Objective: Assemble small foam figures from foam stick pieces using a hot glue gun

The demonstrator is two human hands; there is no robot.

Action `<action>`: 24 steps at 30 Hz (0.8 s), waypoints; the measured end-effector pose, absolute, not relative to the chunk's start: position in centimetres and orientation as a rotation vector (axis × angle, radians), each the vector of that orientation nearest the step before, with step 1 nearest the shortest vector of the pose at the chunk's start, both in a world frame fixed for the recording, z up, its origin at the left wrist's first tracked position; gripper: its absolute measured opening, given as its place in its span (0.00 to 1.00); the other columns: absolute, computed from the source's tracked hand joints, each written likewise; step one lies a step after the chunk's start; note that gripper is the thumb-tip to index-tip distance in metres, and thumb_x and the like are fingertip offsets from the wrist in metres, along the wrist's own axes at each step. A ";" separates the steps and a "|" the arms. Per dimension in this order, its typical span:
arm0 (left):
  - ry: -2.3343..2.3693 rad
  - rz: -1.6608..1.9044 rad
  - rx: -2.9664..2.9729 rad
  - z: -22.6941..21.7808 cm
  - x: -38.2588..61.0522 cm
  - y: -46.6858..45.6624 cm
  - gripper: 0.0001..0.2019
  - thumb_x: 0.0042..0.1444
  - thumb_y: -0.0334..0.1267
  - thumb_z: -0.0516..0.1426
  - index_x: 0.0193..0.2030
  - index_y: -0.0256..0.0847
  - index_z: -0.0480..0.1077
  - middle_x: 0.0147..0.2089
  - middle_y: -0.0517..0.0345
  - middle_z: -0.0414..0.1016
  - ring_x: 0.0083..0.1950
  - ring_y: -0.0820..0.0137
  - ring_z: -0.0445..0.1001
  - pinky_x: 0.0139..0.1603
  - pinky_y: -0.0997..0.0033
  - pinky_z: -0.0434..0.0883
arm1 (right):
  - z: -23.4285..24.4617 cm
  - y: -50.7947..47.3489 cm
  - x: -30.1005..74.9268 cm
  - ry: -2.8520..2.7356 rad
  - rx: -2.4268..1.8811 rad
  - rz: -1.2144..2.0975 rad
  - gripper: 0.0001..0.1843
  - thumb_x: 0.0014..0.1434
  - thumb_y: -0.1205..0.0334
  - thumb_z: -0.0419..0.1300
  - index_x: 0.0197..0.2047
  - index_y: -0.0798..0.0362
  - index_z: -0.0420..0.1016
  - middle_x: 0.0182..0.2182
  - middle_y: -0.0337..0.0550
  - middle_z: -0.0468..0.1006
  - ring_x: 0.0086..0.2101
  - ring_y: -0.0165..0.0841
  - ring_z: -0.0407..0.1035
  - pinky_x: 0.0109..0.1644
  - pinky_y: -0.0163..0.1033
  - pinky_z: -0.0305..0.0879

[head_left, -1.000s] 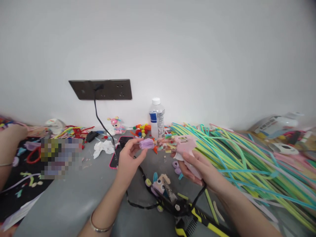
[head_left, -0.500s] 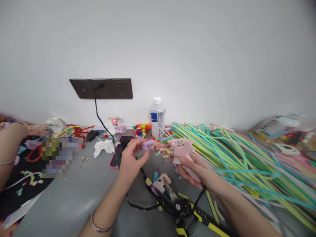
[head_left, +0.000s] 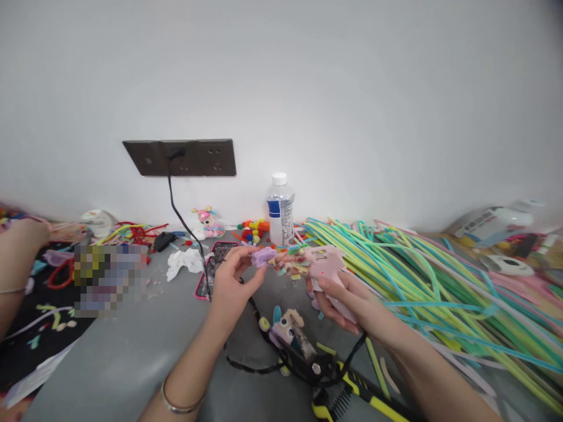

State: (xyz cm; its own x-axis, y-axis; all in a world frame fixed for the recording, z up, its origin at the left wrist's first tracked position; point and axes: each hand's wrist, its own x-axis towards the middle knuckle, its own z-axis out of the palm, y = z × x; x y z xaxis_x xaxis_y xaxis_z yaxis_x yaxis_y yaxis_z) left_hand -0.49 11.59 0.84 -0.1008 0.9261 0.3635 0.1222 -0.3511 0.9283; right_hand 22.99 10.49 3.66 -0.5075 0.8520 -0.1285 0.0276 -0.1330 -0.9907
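Observation:
Between the fingertips of my left hand (head_left: pixel 235 278) is a small purple fuzzy piece (head_left: pixel 263 256), which looks like bent pipe cleaner. My right hand (head_left: pixel 341 299) is wrapped round the handle of a pink glue gun (head_left: pixel 325 262), a small red light showing on its side. The gun's front end points left at the purple piece and is crusted with colourful scraps (head_left: pixel 288 264). Whether the nozzle touches the piece I cannot tell. Below the hands lie a fuzzy figure with big eyes (head_left: pixel 285 329) and black-and-yellow cutters (head_left: pixel 316 366), with a black cord looping over them.
Long green, yellow and blue pipe cleaners (head_left: pixel 422 281) cover the right side. A bottle (head_left: pixel 280 214) stands by the wall. A pink-edged phone (head_left: pixel 214 272) and crumpled tissue (head_left: pixel 185 264) lie left of centre. The cord runs to the wall socket (head_left: pixel 180 158). Another person's arm (head_left: pixel 21 252) is at far left.
My left hand and the purple piece have shifted very slightly left. The phone's screen, dark before, now looks lighter. The glue gun stays in nearly the same place.

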 end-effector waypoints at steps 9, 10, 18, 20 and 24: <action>1.215 1.552 1.466 1.0 -0.7 11.5 0.13 0.54 0.37 0.65 0.47 0.42 0.75 0.49 0.51 0.76 0.52 0.63 0.77 0.56 0.63 0.75 | 3.7 10.6 23.3 -1.523 -1.018 1.694 0.27 0.65 0.35 0.55 0.36 0.54 0.70 0.14 0.30 0.64 0.12 0.22 0.48 0.14 0.30 0.42; 1.218 1.559 1.462 1.1 -0.7 11.5 0.13 0.54 0.37 0.65 0.47 0.42 0.75 0.49 0.51 0.75 0.53 0.63 0.77 0.56 0.63 0.75 | 3.8 10.6 23.3 -1.528 -1.021 1.691 0.28 0.65 0.35 0.55 0.35 0.54 0.70 0.14 0.31 0.64 0.12 0.22 0.47 0.14 0.30 0.41; 1.189 1.612 1.392 1.2 -0.9 11.6 0.13 0.53 0.38 0.66 0.46 0.42 0.76 0.49 0.52 0.75 0.50 0.65 0.77 0.55 0.64 0.75 | 4.0 11.0 23.3 -1.579 -1.028 1.633 0.30 0.63 0.32 0.54 0.29 0.52 0.68 0.12 0.32 0.63 0.11 0.22 0.49 0.14 0.30 0.42; 1.173 1.605 1.371 1.1 -0.9 11.6 0.14 0.53 0.38 0.66 0.46 0.42 0.76 0.49 0.52 0.75 0.50 0.65 0.77 0.56 0.64 0.75 | 3.9 11.0 23.2 -1.582 -1.018 1.609 0.30 0.63 0.32 0.54 0.28 0.52 0.67 0.12 0.32 0.64 0.11 0.22 0.49 0.14 0.30 0.43; 1.163 1.588 1.347 1.0 -0.9 11.6 0.14 0.52 0.38 0.66 0.46 0.42 0.76 0.49 0.51 0.75 0.49 0.65 0.77 0.55 0.63 0.75 | 3.8 11.0 23.3 -1.514 -0.984 1.583 0.31 0.62 0.31 0.54 0.26 0.52 0.66 0.12 0.33 0.63 0.11 0.22 0.47 0.14 0.31 0.42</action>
State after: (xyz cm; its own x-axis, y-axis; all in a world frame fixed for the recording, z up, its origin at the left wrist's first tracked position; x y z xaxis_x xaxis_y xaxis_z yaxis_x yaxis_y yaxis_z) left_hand -0.88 11.63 1.04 -0.1765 0.9325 0.3150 0.0184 -0.3168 0.9483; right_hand 23.26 10.98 3.82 -0.4463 0.8938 -0.0444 0.0044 -0.0474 -0.9989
